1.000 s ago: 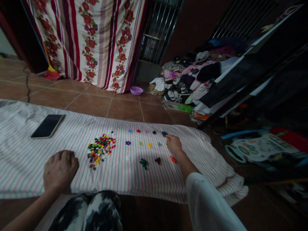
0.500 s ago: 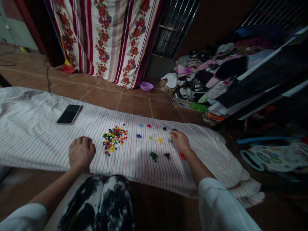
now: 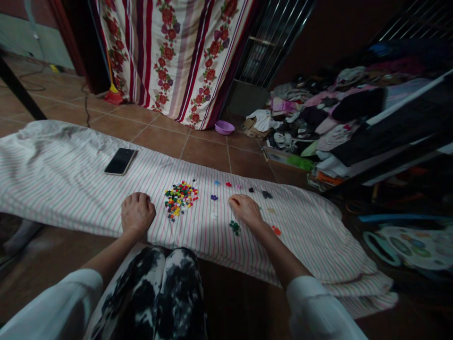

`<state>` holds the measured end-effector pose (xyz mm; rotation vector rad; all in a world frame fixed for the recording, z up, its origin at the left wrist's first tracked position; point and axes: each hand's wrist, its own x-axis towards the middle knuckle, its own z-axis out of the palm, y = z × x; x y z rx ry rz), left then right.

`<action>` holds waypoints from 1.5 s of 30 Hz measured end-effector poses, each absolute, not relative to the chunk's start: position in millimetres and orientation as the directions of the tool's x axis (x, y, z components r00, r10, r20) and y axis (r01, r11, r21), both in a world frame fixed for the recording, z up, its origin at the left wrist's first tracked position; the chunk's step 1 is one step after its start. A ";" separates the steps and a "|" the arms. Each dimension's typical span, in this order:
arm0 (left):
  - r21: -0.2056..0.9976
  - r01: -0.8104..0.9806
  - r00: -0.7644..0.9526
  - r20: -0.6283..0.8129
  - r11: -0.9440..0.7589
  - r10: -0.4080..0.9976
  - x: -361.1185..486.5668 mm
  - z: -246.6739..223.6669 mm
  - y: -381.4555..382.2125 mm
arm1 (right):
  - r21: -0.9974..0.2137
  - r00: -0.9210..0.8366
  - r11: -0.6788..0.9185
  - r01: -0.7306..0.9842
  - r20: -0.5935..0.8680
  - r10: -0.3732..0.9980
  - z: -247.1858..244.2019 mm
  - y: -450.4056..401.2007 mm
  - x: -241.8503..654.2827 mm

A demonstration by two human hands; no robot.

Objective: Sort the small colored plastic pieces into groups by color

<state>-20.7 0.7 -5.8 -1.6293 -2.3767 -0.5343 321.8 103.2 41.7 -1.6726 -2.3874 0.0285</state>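
My left hand (image 3: 137,212) rests on the striped cloth (image 3: 148,165), fingers curled, left of a mixed pile of small coloured pieces (image 3: 180,198). Right of the pile, small groups sorted by colour lie in rows: light blue (image 3: 217,182), red (image 3: 228,184), black (image 3: 251,190), grey (image 3: 267,194), purple (image 3: 214,197), white (image 3: 214,216), dark green (image 3: 234,227) and orange (image 3: 276,230). My right hand (image 3: 244,208) hovers among these groups with thumb and fingertips pinched together; anything between them is too small to make out. It hides some of the groups.
A phone (image 3: 121,161) lies on the cloth at the left. Beyond the cloth are a purple basin (image 3: 224,127), a floral curtain (image 3: 184,56) and a heap of clothes (image 3: 318,108). A colourful plastic toy (image 3: 414,243) stands at the right.
My right hand has moved left across the sorted groups, from beside the grey pieces towards the pile. My left hand stays on the cloth. The whole view has shifted slightly.
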 end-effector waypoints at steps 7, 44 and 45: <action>0.159 0.934 -0.357 0.397 0.319 0.846 -21.7 -8.3 1.8 | -0.200 -0.507 0.518 0.831 0.109 0.855 41.6 89.4 266.4; 0.170 0.938 -0.347 0.436 0.302 0.830 -21.9 -10.0 1.1 | -0.204 -0.379 0.362 0.910 -0.050 0.924 32.3 76.9 166.4; 0.172 0.938 -0.347 0.433 0.302 0.832 -21.9 -9.9 1.0 | -0.215 -0.379 0.360 0.908 -0.053 0.924 32.3 77.1 166.2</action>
